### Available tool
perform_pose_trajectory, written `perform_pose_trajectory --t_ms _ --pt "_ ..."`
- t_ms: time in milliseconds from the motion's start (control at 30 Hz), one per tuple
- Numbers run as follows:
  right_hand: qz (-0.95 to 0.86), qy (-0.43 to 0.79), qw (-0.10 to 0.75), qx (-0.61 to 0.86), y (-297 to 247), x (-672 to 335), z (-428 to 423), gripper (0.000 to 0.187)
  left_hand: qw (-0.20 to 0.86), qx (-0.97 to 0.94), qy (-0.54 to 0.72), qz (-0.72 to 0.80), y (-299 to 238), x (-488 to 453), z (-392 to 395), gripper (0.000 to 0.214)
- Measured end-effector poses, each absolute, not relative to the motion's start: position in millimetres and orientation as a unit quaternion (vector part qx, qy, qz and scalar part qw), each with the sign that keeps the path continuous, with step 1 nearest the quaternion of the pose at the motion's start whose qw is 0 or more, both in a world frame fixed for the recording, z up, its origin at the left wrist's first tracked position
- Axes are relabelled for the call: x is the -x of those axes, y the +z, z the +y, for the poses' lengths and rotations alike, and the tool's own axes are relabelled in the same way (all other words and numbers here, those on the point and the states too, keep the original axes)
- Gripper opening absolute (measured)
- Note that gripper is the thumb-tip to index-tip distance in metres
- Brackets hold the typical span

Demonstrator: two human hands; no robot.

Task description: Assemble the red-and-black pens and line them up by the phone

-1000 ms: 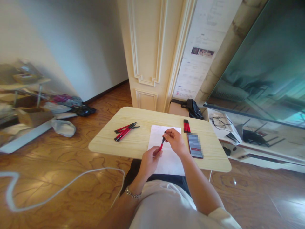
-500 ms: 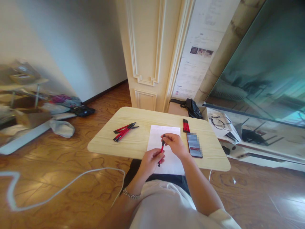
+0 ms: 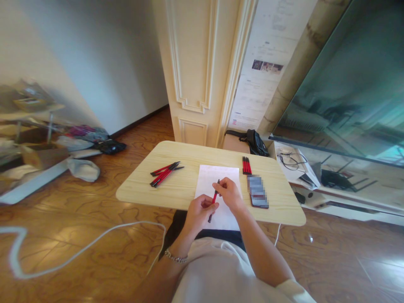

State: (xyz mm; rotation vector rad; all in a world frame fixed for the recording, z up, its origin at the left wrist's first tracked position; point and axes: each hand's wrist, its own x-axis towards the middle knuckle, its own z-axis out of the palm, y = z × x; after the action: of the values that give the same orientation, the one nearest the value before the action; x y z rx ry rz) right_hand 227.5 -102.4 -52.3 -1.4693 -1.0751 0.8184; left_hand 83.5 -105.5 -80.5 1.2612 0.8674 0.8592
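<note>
A red pen with black ends [image 3: 214, 197] is held at a slant above a white sheet of paper [image 3: 227, 216]. My left hand [image 3: 200, 209] is closed around its lower part, and the black lower end sticks out below the fingers. Near the upper end, my right hand [image 3: 229, 192] pinches the black section between thumb and fingers. Several more red and black pens [image 3: 166, 173] lie in a loose, crossed pile left of the paper. To the right, several matching pens [image 3: 246, 166] sit side by side in a neat row.
A phone [image 3: 259, 192] with a blurred screen lies right of the paper on the pale wooden table [image 3: 139, 187]. A black bag [image 3: 256, 142] rests behind the table, beside a low white cabinet. A white cable [image 3: 94, 244] runs across the floor at left.
The pen and both hands have shifted only slightly. My right fingers now grip a little lower on the black section, with the tip showing above them.
</note>
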Motion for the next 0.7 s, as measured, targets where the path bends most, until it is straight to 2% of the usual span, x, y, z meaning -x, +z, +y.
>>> perform_pose_trajectory --t_ms 100,267,367,533,700 --pt "-0.439 0.357 0.552 0.613 -52.2 -223.6 -104.2 0.034 0.646 -0.551 0.371 0.374 -82.2 -83.9 -104.4 0.028" --pt "-0.419 0.498 0.572 0.499 -33.1 -230.0 -111.9 0.035 0.74 -0.492 0.311 0.338 -69.4 -81.5 -105.9 0.033" --pt "-0.407 0.538 0.577 0.461 -26.9 -234.4 -113.3 0.035 0.764 -0.473 0.292 0.329 -63.6 -80.4 -108.2 0.035" --pt "-0.413 0.494 0.583 0.496 -36.4 -230.0 -110.0 0.029 0.728 -0.492 0.322 0.353 -71.2 -82.8 -107.7 0.031" --pt "-0.394 0.418 0.597 0.56 -50.9 -218.7 -106.3 0.034 0.662 -0.536 0.364 0.378 -81.3 -85.8 -105.2 0.029"
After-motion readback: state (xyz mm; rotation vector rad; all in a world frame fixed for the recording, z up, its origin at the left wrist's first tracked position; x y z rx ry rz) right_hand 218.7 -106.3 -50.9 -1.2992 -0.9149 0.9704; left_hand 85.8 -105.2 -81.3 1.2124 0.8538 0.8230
